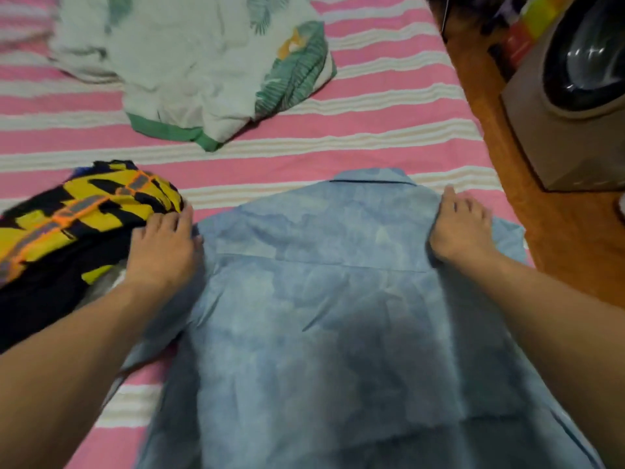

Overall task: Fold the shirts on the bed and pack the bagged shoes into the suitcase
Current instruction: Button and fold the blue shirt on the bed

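Fingers first: the left hand (162, 247) is lying flat with its fingers (176, 221) stretched out and relaxed, pressing down on the left shoulder of the blue shirt (321, 299), gripping nothing. Its fingertips are just touching the edge of the yellow and black garment (84, 214) sitting beside that shoulder. Over on the other side, the right hand (461, 228) is doing the same job, fingers (449, 201) straight and spread, palm resting on the shirt's right shoulder, nothing pinched or curled round.

The blue shirt is lying back-up on the bed (372, 123), collar (372, 179) pointing away from the person, the body running down toward the near edge of the view. Its left sleeve (159, 336) is sticking out from under the left forearm, and the right sleeve is spreading out past the right hand toward the bed's edge.

Left of the shirt, the yellow and black garment is sitting in a bundle with orange and grey stripes across it. Beyond the shirt's collar, well apart, a white leaf-print garment (203, 69) with a green hem is lying crumpled on the pink and white striped sheet. Right of the shirt, past the bed's edge, a wooden floor (558, 238) is showing, with a grey front-loading machine (575, 96) standing on it.
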### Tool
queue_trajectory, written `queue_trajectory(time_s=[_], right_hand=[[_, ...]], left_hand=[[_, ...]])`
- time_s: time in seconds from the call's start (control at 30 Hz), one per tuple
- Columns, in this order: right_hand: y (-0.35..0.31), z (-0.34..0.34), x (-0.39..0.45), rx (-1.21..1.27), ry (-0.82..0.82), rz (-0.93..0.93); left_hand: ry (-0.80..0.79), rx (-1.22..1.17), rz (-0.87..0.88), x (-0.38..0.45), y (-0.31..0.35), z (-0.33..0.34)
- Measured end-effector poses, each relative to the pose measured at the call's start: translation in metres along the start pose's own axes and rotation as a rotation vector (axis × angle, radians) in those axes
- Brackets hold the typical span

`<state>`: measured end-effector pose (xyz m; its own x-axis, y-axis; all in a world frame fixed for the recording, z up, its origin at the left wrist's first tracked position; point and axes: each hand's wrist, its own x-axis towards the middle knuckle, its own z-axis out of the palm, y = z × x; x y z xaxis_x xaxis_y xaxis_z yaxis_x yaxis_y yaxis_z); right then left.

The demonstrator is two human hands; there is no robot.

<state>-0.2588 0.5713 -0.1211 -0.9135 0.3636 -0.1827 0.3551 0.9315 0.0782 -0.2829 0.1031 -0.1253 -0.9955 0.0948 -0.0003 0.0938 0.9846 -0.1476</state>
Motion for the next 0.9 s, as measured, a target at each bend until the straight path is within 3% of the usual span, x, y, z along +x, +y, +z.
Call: queue_trajectory(time_s=[0.1,0.2,0.3,0.37,0.47,0.53,0.63,0.77,0.83,0.9], right_hand=[[-0.010,-0.005,0.009,-0.152,0.066,0.027],[-0.026,-0.022,0.022,-0.187,0.143,-0.047],[-0.046,-0.029,0.036,-0.149,0.213,-0.069],[-0.063,-0.021,0.023,-0.076,0.248,-0.078],[-0.106,0.000,-0.038,0.041,0.309,-0.352],[-0.141,0.015,-0.094,0.109,0.305,-0.575],[-0.179,0.042,-0.168,0.093,0.069,-0.813],[-0.205,0.048,-0.198,-0.059,-0.284,-0.800],[-0.219,0.037,-0.196,-0.077,-0.363,-0.753],[-0.233,0.023,-0.194,-0.090,-0.406,-0.731]], left_hand=[[-0.034,0.102,0.025,0.006,-0.001,0.002],[-0.046,0.164,-0.079,0.017,-0.010,-0.012],[0.050,0.101,-0.176,0.033,-0.009,-0.020],[0.081,-0.040,-0.123,0.012,0.003,-0.020],[0.045,-0.194,0.011,-0.083,0.007,-0.025],[0.000,-0.254,-0.135,-0.159,-0.018,-0.026],[-0.042,-0.312,-0.609,-0.252,-0.075,-0.021],[-0.280,-0.514,-1.229,-0.314,-0.151,-0.007],[-0.365,-0.761,-1.327,-0.328,-0.178,0.005],[-0.516,-0.915,-1.192,-0.335,-0.190,0.006]])
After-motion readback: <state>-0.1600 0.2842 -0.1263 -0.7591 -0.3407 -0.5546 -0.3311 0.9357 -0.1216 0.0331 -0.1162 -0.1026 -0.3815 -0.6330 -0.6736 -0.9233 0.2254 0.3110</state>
